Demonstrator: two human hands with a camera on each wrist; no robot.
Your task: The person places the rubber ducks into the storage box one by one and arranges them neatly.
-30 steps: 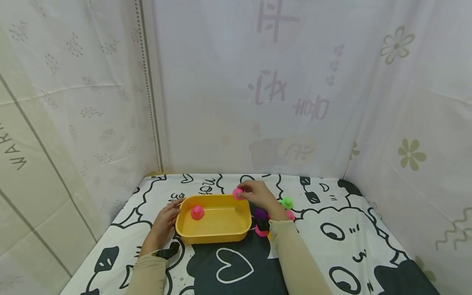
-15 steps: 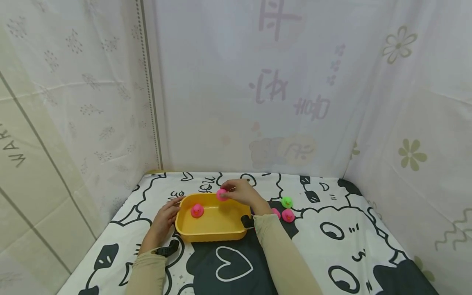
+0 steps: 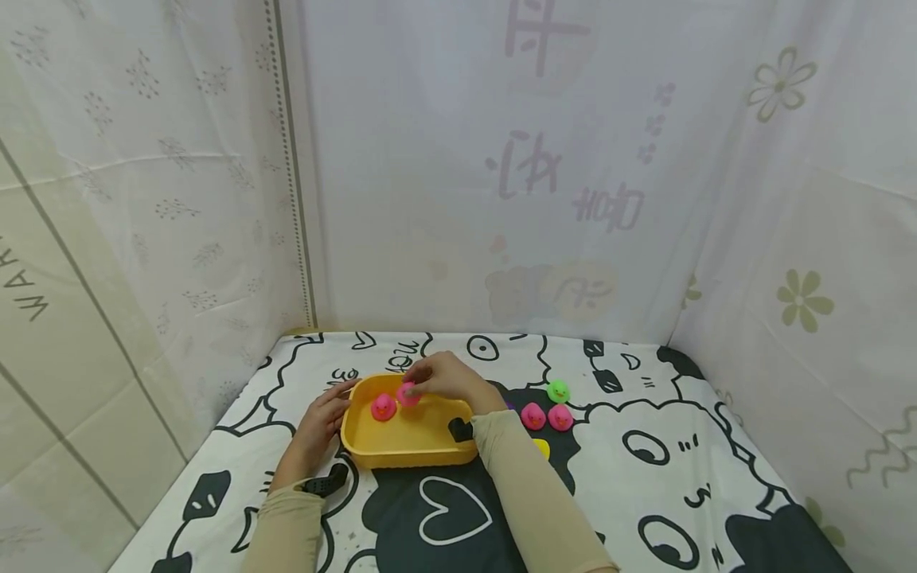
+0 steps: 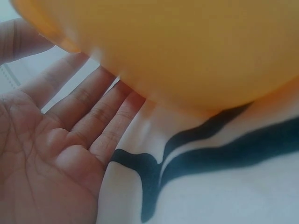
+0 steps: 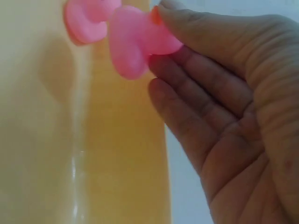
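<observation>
A yellow plastic basin (image 3: 411,459) stands on the tablecloth. In it, toward the left, sits a pink rubber duck (image 3: 383,407). My right hand (image 3: 451,380) pinches a second pink rubber duck (image 5: 133,42) between thumb and fingers. That duck is over the back part of the basin, just right of the first one. At the basin's left end is my left hand (image 3: 320,422), its fairly straight fingers (image 4: 88,98) touching the outer wall. The basin hides those fingertips in the left wrist view.
Right of the basin lie two pink ducks (image 3: 533,416) (image 3: 560,418), a green duck (image 3: 558,391) behind them, and a yellow piece (image 3: 541,448) partly behind the right sleeve. A bit of purple (image 3: 510,405) shows by the right wrist. Printed curtains (image 3: 430,159) enclose the table (image 3: 666,493).
My right hand has carried the pink duck leftward from the basin's back right rim to beside the first duck, lowering it slightly. The left hand has stayed in place.
</observation>
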